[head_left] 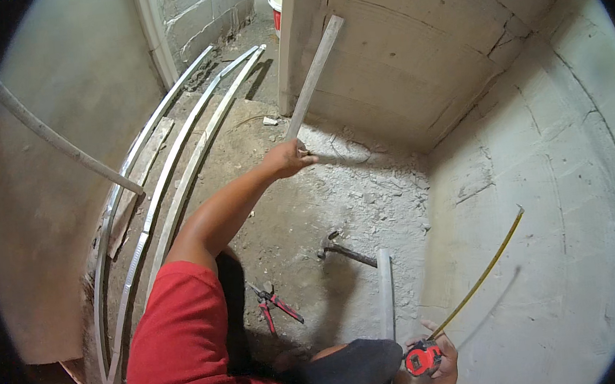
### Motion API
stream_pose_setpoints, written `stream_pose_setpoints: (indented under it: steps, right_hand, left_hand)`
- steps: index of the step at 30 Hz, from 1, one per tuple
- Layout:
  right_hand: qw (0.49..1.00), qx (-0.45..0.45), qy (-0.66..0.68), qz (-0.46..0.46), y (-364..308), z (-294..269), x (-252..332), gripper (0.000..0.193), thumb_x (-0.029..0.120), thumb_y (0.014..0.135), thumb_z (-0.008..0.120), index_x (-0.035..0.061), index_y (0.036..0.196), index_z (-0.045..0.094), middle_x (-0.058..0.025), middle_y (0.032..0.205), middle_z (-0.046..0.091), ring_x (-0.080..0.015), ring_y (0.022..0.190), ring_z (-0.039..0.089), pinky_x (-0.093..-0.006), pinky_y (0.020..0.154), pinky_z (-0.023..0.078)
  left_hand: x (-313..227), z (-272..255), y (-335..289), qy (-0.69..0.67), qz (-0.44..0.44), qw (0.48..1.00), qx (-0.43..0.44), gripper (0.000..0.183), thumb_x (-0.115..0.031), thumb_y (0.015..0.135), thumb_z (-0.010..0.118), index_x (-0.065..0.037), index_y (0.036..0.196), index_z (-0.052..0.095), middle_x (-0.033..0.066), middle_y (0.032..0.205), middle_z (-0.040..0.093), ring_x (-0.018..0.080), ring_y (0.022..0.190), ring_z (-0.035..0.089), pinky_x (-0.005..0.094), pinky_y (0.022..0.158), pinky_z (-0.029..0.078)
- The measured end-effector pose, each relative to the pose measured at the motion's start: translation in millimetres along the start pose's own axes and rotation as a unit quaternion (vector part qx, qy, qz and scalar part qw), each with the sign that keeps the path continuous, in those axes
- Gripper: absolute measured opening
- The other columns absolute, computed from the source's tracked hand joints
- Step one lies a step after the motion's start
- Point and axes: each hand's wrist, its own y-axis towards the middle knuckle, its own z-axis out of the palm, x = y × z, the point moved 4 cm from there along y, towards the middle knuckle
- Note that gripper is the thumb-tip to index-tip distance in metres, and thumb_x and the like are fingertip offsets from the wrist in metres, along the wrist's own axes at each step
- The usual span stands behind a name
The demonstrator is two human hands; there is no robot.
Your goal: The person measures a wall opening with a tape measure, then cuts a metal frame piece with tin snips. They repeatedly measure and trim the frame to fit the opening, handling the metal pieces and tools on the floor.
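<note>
Two hands in view, both yours, both occupied. Your left hand [286, 159]: fingers grasping one pale bar [317, 70] near its lower end, bar slanting up in front of the wall. Your right hand [448, 359]: fingers wrapped about one red-and-black tape measure [423, 358], beside your knee; one yellow blade [482, 279] runs out of it, up and to the right, against the pale wall [541, 274].

Floor [282, 231], counted: one hammer [354, 253], head toward your left; one pair of red-and-black-handled pliers [277, 306], jaws apart; one shorter pale bar [386, 291] by your knee, upper end at the hammer's handle; three long metal strips [208, 131] side by side at left. One bucket [277, 8] at far top.
</note>
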Motion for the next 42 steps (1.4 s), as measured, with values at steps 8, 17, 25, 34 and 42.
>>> stream_pose_setpoints:
  steps: [8, 17, 25, 34, 42]
  right_hand:
    - [0.970, -0.013, -0.167, 0.179, 127, 22, -69, 0.096, 0.025, 0.072, 0.078, 0.0017, 0.146, 0.022, -0.0203, 0.104, 0.062, -0.0291, 0.091, 0.065, -0.0380, 0.078, 0.054]
    - [0.900, -0.123, -0.332, 0.255, 203, 60, -124, 0.064, 0.022, 0.081, 0.075, 0.0012, 0.129, 0.039, -0.0099, 0.099, 0.060, -0.0182, 0.085, 0.062, -0.0323, 0.074, 0.053]
    - [0.774, -0.182, -0.579, 0.178, 283, 88, -101, 0.074, 0.022, 0.076, 0.081, 0.0047, 0.131, 0.035, -0.0104, 0.095, 0.059, -0.0187, 0.080, 0.061, -0.0328, 0.072, 0.052]
    - [0.591, -0.095, -0.800, 0.025, 449, 54, -92, 0.103, 0.018, 0.063, 0.084, 0.0046, 0.146, 0.023, -0.0245, 0.137, 0.045, -0.0391, 0.124, 0.046, -0.0428, 0.102, 0.040]
    - [0.541, -0.183, -0.811, -0.125, 456, 15, -102, 0.101, 0.012, 0.065, 0.082, 0.0073, 0.147, 0.023, -0.0189, 0.129, 0.048, -0.0377, 0.118, 0.046, -0.0478, 0.099, 0.040]
  left_hand:
    - [81, 21, 163, -0.023, -0.041, 0.993, -0.111, 0.098, -0.055, 0.058, 0.086, 0.010, 0.120, 0.048, 0.0275, 0.113, 0.061, 0.0361, 0.108, 0.060, 0.0409, 0.090, 0.049]
    - [144, 83, 255, -0.129, -0.003, 0.971, -0.203, 0.060, -0.042, 0.068, 0.081, -0.005, 0.110, 0.058, 0.0174, 0.101, 0.068, 0.0370, 0.097, 0.064, 0.0447, 0.085, 0.049]
    - [178, 65, 169, -0.198, 0.000, 0.968, -0.154, 0.056, -0.044, 0.071, 0.075, -0.007, 0.111, 0.060, 0.0202, 0.101, 0.066, 0.0376, 0.096, 0.064, 0.0437, 0.083, 0.049]
    - [198, 47, 44, -0.386, -0.039, 0.918, -0.084, 0.061, -0.043, 0.080, 0.070, 0.004, 0.116, 0.055, 0.0182, 0.101, 0.065, 0.0253, 0.093, 0.063, 0.0371, 0.085, 0.048]
    - [237, 72, -35, -0.486, -0.247, 0.834, 0.080, 0.051, -0.041, 0.084, 0.072, -0.003, 0.115, 0.058, 0.0088, 0.108, 0.064, 0.0191, 0.094, 0.061, 0.0347, 0.075, 0.050]
